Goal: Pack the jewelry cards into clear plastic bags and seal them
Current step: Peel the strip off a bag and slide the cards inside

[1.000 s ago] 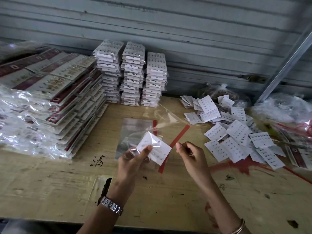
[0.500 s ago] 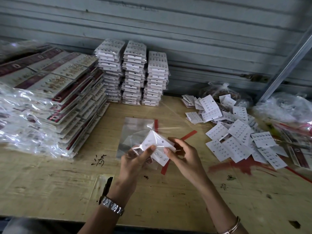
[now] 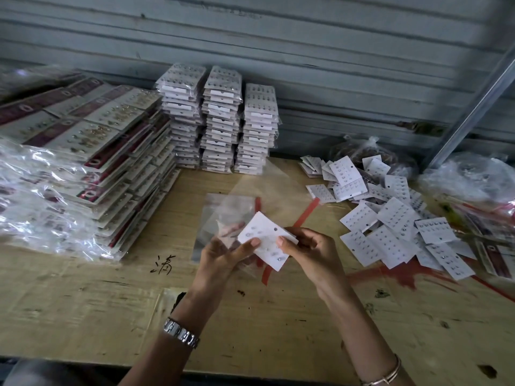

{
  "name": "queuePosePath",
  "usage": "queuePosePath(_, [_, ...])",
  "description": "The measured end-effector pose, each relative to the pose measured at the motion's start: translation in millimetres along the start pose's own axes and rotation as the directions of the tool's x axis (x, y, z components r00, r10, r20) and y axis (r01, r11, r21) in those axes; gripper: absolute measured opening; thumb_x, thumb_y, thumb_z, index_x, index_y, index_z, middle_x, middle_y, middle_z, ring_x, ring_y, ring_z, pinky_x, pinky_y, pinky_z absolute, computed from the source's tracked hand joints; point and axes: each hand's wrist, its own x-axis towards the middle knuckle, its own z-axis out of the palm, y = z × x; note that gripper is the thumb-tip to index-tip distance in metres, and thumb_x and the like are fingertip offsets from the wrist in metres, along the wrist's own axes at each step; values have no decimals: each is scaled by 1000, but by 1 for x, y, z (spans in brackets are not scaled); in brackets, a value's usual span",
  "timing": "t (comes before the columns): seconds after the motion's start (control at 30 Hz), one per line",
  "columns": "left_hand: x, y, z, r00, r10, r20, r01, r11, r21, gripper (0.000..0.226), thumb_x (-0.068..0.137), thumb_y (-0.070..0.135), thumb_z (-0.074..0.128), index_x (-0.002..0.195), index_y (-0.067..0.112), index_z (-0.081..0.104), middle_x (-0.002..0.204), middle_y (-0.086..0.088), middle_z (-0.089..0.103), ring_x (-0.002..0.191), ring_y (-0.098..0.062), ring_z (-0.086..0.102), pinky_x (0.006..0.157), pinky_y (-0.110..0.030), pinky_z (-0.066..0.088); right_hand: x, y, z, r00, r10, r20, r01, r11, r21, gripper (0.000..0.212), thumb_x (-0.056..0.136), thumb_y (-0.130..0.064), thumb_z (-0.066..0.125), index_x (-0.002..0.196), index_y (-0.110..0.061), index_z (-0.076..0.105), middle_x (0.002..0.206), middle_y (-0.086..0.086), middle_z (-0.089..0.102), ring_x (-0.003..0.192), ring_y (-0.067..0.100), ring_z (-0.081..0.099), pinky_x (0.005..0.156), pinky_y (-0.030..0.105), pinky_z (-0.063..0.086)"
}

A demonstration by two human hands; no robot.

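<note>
A white jewelry card (image 3: 266, 240) with small studs is held above the wooden table (image 3: 83, 302). My left hand (image 3: 223, 254) pinches its left edge with the thumb on top. My right hand (image 3: 309, 252) pinches its right edge. A clear plastic bag (image 3: 276, 196) with a red adhesive strip (image 3: 306, 211) hangs around and behind the card, its mouth toward the right hand. How far the card sits inside the bag I cannot tell. Another clear bag (image 3: 220, 207) with a red strip lies flat on the table under my hands.
Loose white jewelry cards (image 3: 390, 218) lie heaped at the right. Three stacks of bagged cards (image 3: 220, 118) stand against the grey wall. A large pile of bagged maroon-trimmed cards (image 3: 83, 162) fills the left. Crinkled plastic bags (image 3: 471, 176) sit at the far right.
My right hand moved left from the bag's red strip to the card's right edge. The bag's flap swung in with it. My left hand kept its hold.
</note>
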Motion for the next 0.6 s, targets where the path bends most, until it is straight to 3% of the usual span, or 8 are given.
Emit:
queuePosePath(0.07, [2, 1, -3, 1000, 8, 22, -8, 999, -33, 74, 68, 24, 84, 135, 21, 52, 108, -13, 73, 99, -37, 70, 73, -35, 61, 1, -3, -1, 1000, 23, 14, -23, 1000, 1, 15, 80, -2, 77, 91, -12, 74, 82, 1, 77, 72, 8, 72, 62, 15, 54])
queuePosePath(0.17, [-1, 5, -1, 996, -10, 84, 11, 1000, -10, 77, 65, 27, 88, 135, 30, 54, 112, -11, 72, 96, -30, 70, 74, -35, 60, 3, -6, -1, 998, 45, 34, -46, 999, 28, 15, 79, -2, 77, 91, -10, 75, 83, 5, 77, 73, 9, 71, 64, 16, 54])
queuePosePath(0.33, [-7, 2, 11, 990, -6, 138, -6, 996, 86, 42, 80, 25, 81, 117, 14, 66, 112, -18, 71, 103, -46, 64, 89, -58, 54, 1, -8, 5, 997, -43, 59, 41, 998, 38, 19, 82, -5, 75, 98, -16, 74, 91, 2, 77, 85, 14, 74, 70, 18, 56])
queuePosePath(0.47, [-12, 6, 17, 986, 1, 167, -12, 998, 64, 34, 84, 34, 76, 115, 19, 70, 116, -14, 70, 107, -33, 67, 94, -43, 55, -5, -8, 8, 990, -106, 95, 107, 994, 0, 23, 83, -11, 76, 102, -24, 73, 96, -1, 77, 92, 15, 73, 77, 21, 58])
queuePosePath(0.53, [-12, 10, 18, 993, -16, 118, 13, 1000, 26, 42, 86, 50, 68, 115, 19, 70, 117, -18, 68, 110, -31, 64, 98, -45, 51, -6, -8, 7, 992, -92, 89, 92, 996, 13, 22, 82, -12, 76, 101, -24, 74, 96, -1, 77, 92, 17, 73, 78, 27, 59])
queuePosePath(0.6, [-12, 11, 18, 998, -44, 36, 47, 996, -75, 49, 87, 53, 63, 116, 13, 68, 116, -21, 68, 108, -29, 64, 96, -44, 50, -5, -7, 6, 994, -72, 81, 71, 997, 16, 23, 83, -9, 76, 103, -20, 74, 97, 1, 77, 93, 20, 73, 81, 30, 59])
